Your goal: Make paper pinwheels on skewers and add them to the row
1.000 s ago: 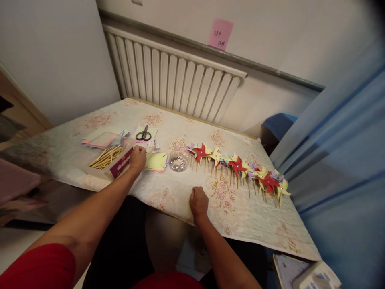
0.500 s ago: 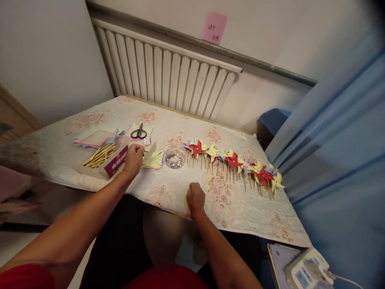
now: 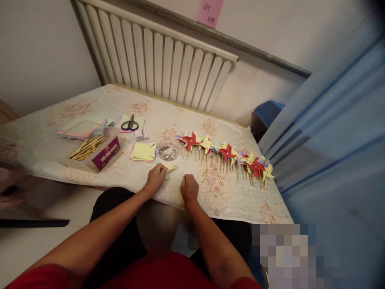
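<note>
My left hand (image 3: 156, 178) is closed on a piece of yellow paper (image 3: 171, 167), pinched so that it sticks out to the right above the table. My right hand (image 3: 189, 188) is a loose fist near the table's front edge; whatever it may hold is hidden. Just beyond both hands sits a clear round dish (image 3: 169, 151) of small shiny pieces. Left of the dish lies a stack of yellow cut paper (image 3: 143, 151) with other colours underneath. Finished pinwheels on sticks, among them a red pinwheel (image 3: 227, 152), lie in a row to the right.
A clear plastic box (image 3: 105, 154) with a purple label holds wooden sticks (image 3: 87, 147) at the left. Behind it are coloured sheets (image 3: 81, 129), black-handled scissors (image 3: 130, 123) and small boxes (image 3: 141, 135). A radiator (image 3: 162, 60) stands behind the table, a blue curtain (image 3: 331, 132) at the right.
My left hand has moved right from beside the stick box and paper stack, carrying yellow paper close to my right hand. The right hand stays closed in about the same place.
</note>
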Tool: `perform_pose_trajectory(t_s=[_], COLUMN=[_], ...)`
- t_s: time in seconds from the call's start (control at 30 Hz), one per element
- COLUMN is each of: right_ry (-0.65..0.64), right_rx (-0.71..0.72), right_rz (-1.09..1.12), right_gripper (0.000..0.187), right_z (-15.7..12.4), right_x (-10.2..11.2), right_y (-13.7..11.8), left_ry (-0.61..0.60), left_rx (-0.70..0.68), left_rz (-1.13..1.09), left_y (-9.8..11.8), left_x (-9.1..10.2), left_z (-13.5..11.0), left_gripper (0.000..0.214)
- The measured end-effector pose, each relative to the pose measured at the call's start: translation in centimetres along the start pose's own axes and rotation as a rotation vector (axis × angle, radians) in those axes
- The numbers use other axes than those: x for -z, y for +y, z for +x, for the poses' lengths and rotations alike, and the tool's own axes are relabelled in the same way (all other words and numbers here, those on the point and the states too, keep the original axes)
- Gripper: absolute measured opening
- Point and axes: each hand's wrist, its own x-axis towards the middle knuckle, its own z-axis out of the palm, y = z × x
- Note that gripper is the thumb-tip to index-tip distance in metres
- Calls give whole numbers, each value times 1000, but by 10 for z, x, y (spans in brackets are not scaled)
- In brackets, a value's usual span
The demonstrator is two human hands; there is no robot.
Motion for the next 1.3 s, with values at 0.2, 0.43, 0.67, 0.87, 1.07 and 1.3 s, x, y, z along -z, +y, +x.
perform_pose_trajectory(t_s=[0.2, 0.43, 0.67, 0.87, 1.07, 1.3], right_ry=[11, 2, 37, 59, 62, 26], right_rx=[1, -48, -111, -111, -103, 2], right_rz=[33, 76, 187, 254, 320, 409], right_gripper=[16, 17, 24, 26, 26, 29], right_z=[0, 2, 2, 1, 1, -9], right_x=[-1, 1, 3, 2, 1, 3], right_y=[2, 1, 3, 4, 5, 10], left_ry=[-96, -141, -47, -74, -64, -47], left_rx=[-99, -271, -365, -399, -346, -350], left_rz=[78, 155, 401, 425, 428, 415], left_y=[-6, -27, -61, -67, -67, -72], left_x=[-36, -29, 0, 2, -2, -5], left_z=[-28, -28, -8, -7, -6, -5], left_gripper=[15, 18, 19, 19, 20, 23])
